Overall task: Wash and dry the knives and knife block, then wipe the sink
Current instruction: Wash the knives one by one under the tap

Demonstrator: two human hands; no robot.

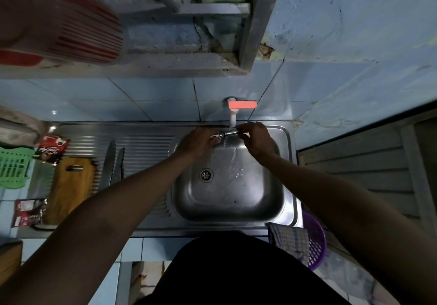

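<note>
Both hands meet under the tap (232,113) at the back of the steel sink (287,186), holding a metal knife (228,134) crosswise in the running water. The left hand (198,142) has its fingers curled round one end of it; the right hand (254,139) pinches the other end between thumb and fingertips. Which end is blade and which handle I cannot tell — the hands cover both.

Two more knives (113,162) lie side by side on the ribbed drainboard (146,143), left of the basin, points away from the person. Just beside them the wooden knife block (71,186) lies flat, with sachets (50,149) at its far and near ends and a green plastic rack (13,165) further left.

A checked cloth (289,239) hangs over the sink's front right corner, above a purple basket (316,243) — water glints on the basin floor near the drain (206,175).
</note>
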